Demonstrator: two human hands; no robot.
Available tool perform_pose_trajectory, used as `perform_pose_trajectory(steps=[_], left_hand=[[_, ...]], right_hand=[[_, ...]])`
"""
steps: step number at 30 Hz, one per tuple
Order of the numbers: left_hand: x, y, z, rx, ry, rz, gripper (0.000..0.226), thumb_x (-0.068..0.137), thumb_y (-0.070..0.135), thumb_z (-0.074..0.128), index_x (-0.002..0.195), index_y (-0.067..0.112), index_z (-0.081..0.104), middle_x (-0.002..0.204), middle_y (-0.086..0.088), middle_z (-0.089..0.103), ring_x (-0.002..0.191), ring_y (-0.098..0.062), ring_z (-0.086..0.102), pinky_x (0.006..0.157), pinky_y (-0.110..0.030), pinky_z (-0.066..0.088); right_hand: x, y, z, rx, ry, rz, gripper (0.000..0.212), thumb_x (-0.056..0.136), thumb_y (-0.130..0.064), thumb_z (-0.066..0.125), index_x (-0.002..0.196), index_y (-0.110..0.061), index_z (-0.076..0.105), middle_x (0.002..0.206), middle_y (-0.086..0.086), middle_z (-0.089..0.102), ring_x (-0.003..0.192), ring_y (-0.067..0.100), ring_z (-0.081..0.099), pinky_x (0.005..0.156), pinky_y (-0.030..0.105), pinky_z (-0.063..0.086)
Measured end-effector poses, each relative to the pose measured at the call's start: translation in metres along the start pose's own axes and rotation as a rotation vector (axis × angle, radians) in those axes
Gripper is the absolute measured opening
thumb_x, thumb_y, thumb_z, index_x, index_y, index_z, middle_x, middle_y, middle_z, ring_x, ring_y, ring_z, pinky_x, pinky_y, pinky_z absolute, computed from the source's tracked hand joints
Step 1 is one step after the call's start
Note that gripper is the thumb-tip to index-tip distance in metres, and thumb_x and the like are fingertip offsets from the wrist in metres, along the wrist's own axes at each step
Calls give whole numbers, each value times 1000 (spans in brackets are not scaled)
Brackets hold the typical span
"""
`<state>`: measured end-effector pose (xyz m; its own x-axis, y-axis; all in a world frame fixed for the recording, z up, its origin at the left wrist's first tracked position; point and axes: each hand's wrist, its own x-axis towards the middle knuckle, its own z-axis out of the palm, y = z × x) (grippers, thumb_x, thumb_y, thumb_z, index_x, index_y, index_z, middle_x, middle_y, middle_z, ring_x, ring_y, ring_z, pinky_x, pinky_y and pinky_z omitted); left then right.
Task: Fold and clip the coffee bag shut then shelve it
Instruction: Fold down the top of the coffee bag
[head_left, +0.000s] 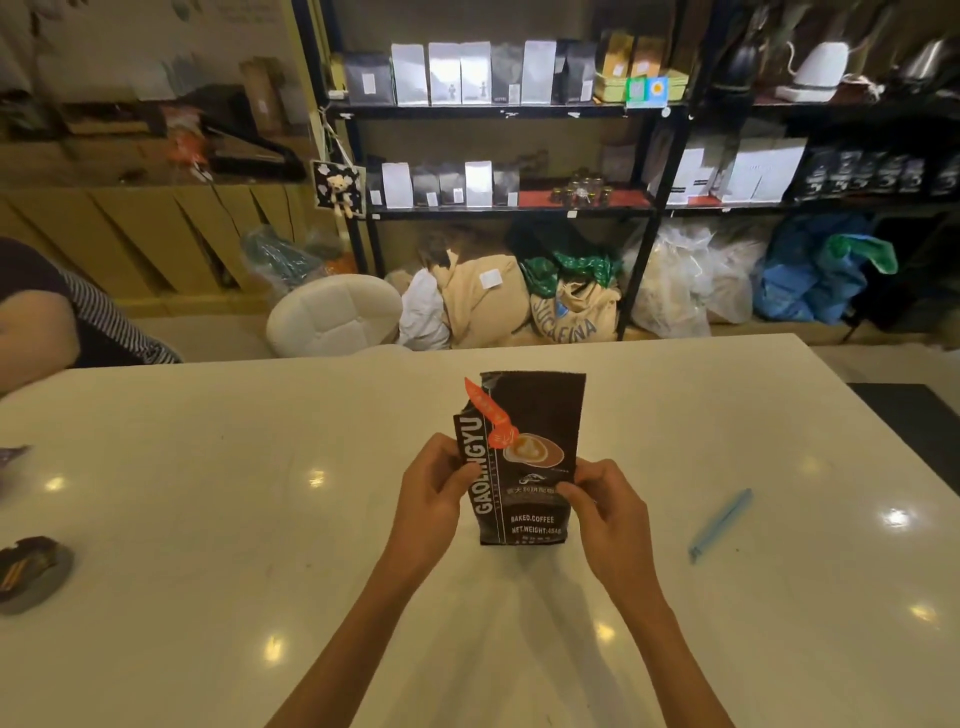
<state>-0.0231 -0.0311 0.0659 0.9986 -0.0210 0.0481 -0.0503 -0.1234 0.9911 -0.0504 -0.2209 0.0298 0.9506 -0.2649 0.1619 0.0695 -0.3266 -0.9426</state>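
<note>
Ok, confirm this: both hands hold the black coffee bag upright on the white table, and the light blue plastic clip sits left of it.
Wrong side. In the head view the light blue plastic clip lies right of the black coffee bag; both hands do hold it upright on the white table.

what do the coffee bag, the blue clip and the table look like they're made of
Coffee bag: probably matte printed foil or plastic laminate; it creases and stands stiffly.
Blue clip: likely moulded plastic, uniform pale blue.
Table: glossy white, maybe stone or laminate; ceiling lights mirror in it.
</note>
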Motion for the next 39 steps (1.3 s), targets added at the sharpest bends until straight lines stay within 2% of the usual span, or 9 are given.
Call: perform_pose_trajectory(steps=[3, 10, 14, 16, 20, 23, 29, 32, 39], left_hand=[[-5, -2, 6, -54, 26, -36, 9, 93, -4, 54, 89, -10, 48, 86, -15, 68, 75, -5, 65, 67, -24, 54], [-5, -5, 12, -99, -26, -17, 6, 96, -1, 51, 99, -5, 55, 86, 5, 71, 81, 0, 69, 68, -17, 55], [5, -3, 18, -77, 34, 12, 6, 98, 5, 50, 99, -1, 53, 91, -4, 68, 82, -7, 68, 69, -19, 55], [21, -7, 22, -41, 104, 40, 2, 99, 7, 49, 99, 9, 49, 93, -7, 65, 84, -12, 66, 72, -29, 56], [43, -13, 28, -13, 1, 104, 41, 99, 7, 49, 128, 29, 30, 113, -13, 63, 101, -20, 68, 85, -36, 59], [51, -17, 19, 153, -103, 208, 59, 92, 7, 60, 133, 41, 35, 135, 5, 51, 120, -18, 58, 99, -37, 52], [20, -31, 10, 428, -229, 370, 59, 95, 11, 58, 136, 45, 34, 121, 6, 47, 115, 15, 43, 94, -1, 38], [8, -37, 13, 443, -131, 448, 62, 91, 0, 60, 137, 37, 44, 113, 6, 52, 110, 17, 45, 92, 0, 39], [-1, -49, 19, 387, 113, 490, 49, 82, -11, 66, 120, 21, 65, 99, 0, 63, 97, 5, 57, 85, -14, 51]], right_hand=[[-1, 1, 4, 28, 22, 7, 25, 94, -2, 56, 86, -26, 55, 101, -3, 69, 88, -4, 66, 65, 9, 53], [-1, 6, 2, 28, 1, 18, 29, 96, -4, 54, 90, -33, 51, 98, -14, 64, 86, -8, 66, 63, 4, 50], [6, 3, 4, 29, -25, -60, 33, 95, -3, 55, 112, -30, 44, 113, -25, 54, 97, -11, 62, 72, 4, 50], [15, 5, 7, -53, -4, -145, 40, 95, -1, 55, 126, -23, 42, 122, -26, 48, 107, -15, 56, 83, 6, 50], [44, 15, 13, -269, -78, -239, 49, 98, -4, 47, 142, -24, 42, 121, 1, 51, 103, 6, 54, 85, 14, 50], [55, 18, 11, -286, -70, -273, 52, 96, -3, 51, 141, -28, 45, 110, 0, 51, 95, 8, 54, 82, 18, 54], [29, 21, -4, -216, -3, -289, 40, 91, -5, 61, 128, -18, 61, 98, -5, 60, 95, -9, 55, 79, 3, 47], [14, 24, -9, -225, 40, -318, 38, 88, -5, 62, 124, -17, 64, 98, -7, 63, 97, -14, 54, 81, -1, 44], [5, 25, -10, -164, 103, -365, 41, 81, 5, 70, 111, -23, 71, 96, -6, 66, 93, 3, 61, 80, 13, 52]])
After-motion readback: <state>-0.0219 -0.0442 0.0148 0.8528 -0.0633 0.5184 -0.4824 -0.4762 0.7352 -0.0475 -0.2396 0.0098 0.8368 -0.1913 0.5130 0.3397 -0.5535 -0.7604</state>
